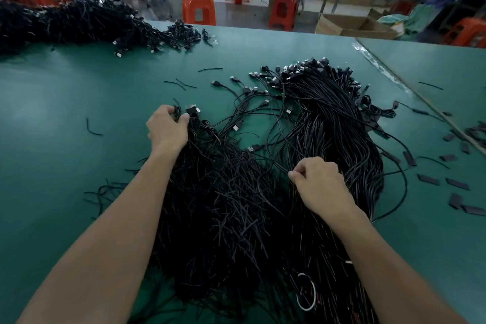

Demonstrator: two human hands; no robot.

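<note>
My left hand (167, 126) has its fingers curled tight round a bunch of plug ends (192, 111), up and left of my right hand (318, 181). The right fingers pinch one loose cable (274, 164), which runs away from them towards the heap (328, 126) on the table (65, 102). I can read no writing.

Your left hand (168, 126) grips a bunch of cables (193, 112) on the table (65, 102), and your right hand (319, 184) pinches a single cable (278, 168) closer to you. The loose heap (223, 213) sits between both grips. Right of the right grip runs the long bundle (339, 123), and way behind the left grip there's another pile (65, 21).
</note>
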